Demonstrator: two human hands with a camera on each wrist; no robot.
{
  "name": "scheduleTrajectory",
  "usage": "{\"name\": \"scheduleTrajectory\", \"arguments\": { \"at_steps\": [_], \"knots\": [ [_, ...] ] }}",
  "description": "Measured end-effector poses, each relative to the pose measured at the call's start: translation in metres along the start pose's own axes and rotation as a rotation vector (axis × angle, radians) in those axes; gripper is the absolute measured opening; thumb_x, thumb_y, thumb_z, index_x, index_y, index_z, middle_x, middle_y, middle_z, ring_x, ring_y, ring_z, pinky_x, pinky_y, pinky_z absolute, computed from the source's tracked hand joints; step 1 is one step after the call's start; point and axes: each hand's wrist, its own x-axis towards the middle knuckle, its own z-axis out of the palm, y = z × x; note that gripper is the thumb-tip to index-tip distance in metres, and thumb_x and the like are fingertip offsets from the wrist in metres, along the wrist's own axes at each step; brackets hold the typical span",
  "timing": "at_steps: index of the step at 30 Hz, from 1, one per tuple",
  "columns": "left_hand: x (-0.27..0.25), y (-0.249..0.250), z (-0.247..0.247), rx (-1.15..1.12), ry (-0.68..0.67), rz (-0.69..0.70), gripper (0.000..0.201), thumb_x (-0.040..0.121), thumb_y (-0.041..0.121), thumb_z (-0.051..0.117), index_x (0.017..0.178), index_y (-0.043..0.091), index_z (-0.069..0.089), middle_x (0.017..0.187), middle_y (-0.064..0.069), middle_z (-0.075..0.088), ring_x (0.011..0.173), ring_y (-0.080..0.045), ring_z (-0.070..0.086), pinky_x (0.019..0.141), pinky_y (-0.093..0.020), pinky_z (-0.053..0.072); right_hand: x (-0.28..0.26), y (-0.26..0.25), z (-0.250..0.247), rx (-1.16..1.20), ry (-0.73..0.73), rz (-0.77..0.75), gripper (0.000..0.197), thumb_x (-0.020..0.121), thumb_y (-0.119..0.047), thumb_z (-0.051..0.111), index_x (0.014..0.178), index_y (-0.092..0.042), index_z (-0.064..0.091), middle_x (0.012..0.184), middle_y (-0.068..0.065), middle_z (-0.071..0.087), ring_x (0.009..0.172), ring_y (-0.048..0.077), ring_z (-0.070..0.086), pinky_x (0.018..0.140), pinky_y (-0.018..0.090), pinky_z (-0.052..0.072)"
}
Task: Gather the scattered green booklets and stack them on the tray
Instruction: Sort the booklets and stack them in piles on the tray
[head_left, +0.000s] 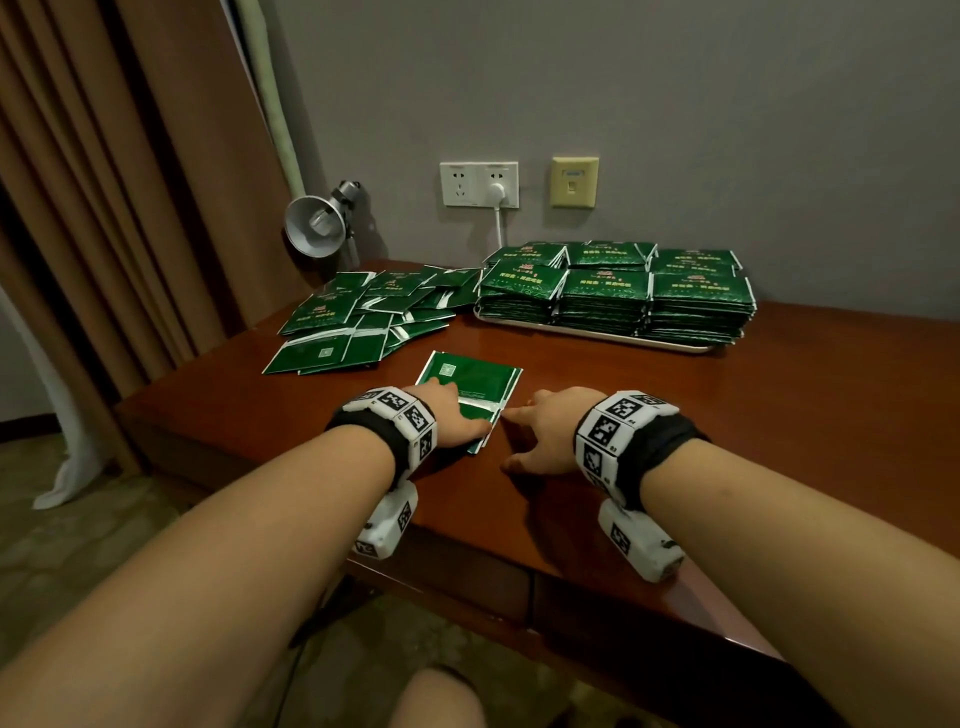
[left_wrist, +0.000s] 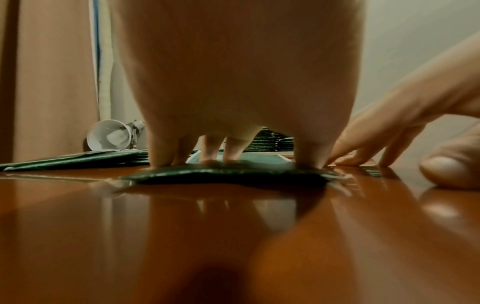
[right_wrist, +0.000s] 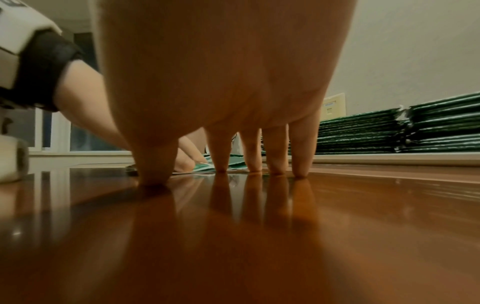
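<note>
A glossy reddish-brown wooden worktop (head_left: 597, 467) stands against a plain grey wall (head_left: 623, 93). On that wall, beyond the fingers, sit a white double socket (head_left: 479, 184) with a white plug and cord, and a cream data outlet (head_left: 574, 182) beside it. Far left of the fingers a silver clamp lamp (head_left: 317, 224) tilts by brown curtains (head_left: 104, 182). A mottled carpet (head_left: 78, 519) covers the floor.
</note>
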Motion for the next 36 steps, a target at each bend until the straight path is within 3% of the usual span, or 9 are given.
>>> {"name": "scheduleTrajectory", "arguments": {
  "at_steps": [2,5,10,16,20,25,29,33,36],
  "knots": [
    [0.0,0.0,-0.001,-0.018,0.038,0.039,0.084,0.08,0.072,0.046,0.14,0.013,0.042,0.141,-0.013,0.046,0.121,-0.029,0.052,0.092,-0.038,0.048,0.001,0.0,-0.002,-0.007,0.018,-0.003,0.082,0.078,-0.082,0.038,0.149,-0.044,0.021,0.144,0.002,0.041,0.121,0.032,0.05,0.087,0.041,0.051],
    [-0.003,0.002,-0.001,-0.003,0.075,0.055,0.073,0.08,0.067,0.049,0.131,0.015,0.048,0.131,-0.012,0.05,0.112,-0.032,0.054,0.081,-0.036,0.047,0.0,-0.001,-0.004,-0.006,0.029,-0.005,0.081,0.079,-0.081,0.04,0.149,-0.044,0.023,0.138,0.002,0.045,0.117,0.03,0.053,0.084,0.039,0.052],
    [-0.007,0.003,0.0,-0.027,0.093,0.021,0.093,0.075,0.074,0.053,0.146,0.019,0.032,0.143,-0.014,0.037,0.126,-0.038,0.043,0.095,-0.042,0.044,0.0,-0.001,-0.005,0.01,0.029,-0.005,0.08,0.079,-0.079,0.043,0.148,-0.043,0.023,0.133,0.003,0.048,0.114,0.03,0.054,0.083,0.038,0.052],
    [-0.013,0.003,-0.003,-0.108,0.12,0.002,0.082,0.076,0.07,0.052,0.141,0.021,0.037,0.136,-0.012,0.039,0.122,-0.035,0.044,0.095,-0.044,0.044,0.0,0.0,-0.007,0.027,0.046,-0.03,0.068,0.085,-0.069,0.048,0.144,-0.038,0.032,0.124,0.003,0.053,0.108,0.028,0.057,0.072,0.032,0.047],
    [-0.013,0.0,-0.006,-0.102,0.121,-0.013,0.074,0.079,0.069,0.043,0.139,0.027,0.044,0.137,-0.012,0.037,0.124,-0.035,0.039,0.098,-0.047,0.041,0.001,0.001,-0.009,0.07,0.069,-0.011,0.044,0.09,-0.052,0.051,0.127,-0.028,0.049,0.11,0.001,0.061,0.095,0.024,0.06,0.072,0.031,0.05],
    [-0.011,0.002,-0.006,-0.17,0.142,-0.044,0.051,0.084,0.042,0.053,0.129,0.019,0.047,0.126,-0.012,0.039,0.115,-0.034,0.043,0.092,-0.043,0.043,0.022,0.006,-0.016,0.105,0.077,0.113,0.027,0.092,-0.044,0.05,0.101,-0.02,0.061,0.096,0.001,0.065,0.086,0.023,0.062,0.074,0.032,0.053],
    [-0.006,0.003,-0.005,-0.211,0.156,-0.088,0.055,0.087,0.042,0.057,0.131,0.012,0.041,0.13,-0.016,0.039,0.119,-0.035,0.042,0.095,-0.043,0.04,0.065,0.024,-0.018,0.21,0.106,0.308,0.014,0.078,-0.029,0.064,0.088,-0.02,0.067,0.083,0.0,0.066,0.071,0.025,0.059,0.071,0.031,0.052],
    [0.0,0.0,-0.005,-0.289,0.161,-0.093,0.058,0.085,0.042,0.063,0.13,0.013,0.04,0.131,-0.016,0.04,0.119,-0.035,0.043,0.098,-0.045,0.043,0.161,0.075,0.016,0.311,0.033,0.354,0.048,0.065,-0.024,0.074,0.109,-0.032,0.055,0.097,0.002,0.065,0.071,0.033,0.069,0.066,0.062,0.055],
    [0.002,-0.001,-0.005,-0.366,0.192,-0.115,0.064,0.081,0.038,0.07,0.13,0.014,0.036,0.13,-0.016,0.041,0.118,-0.034,0.044,0.096,-0.042,0.043,0.156,0.062,0.003,0.368,-0.018,0.317,0.067,0.072,-0.024,0.078,0.129,-0.026,0.044,0.115,0.004,0.061,0.082,0.037,0.07,0.073,0.063,0.054]
  ]
}}
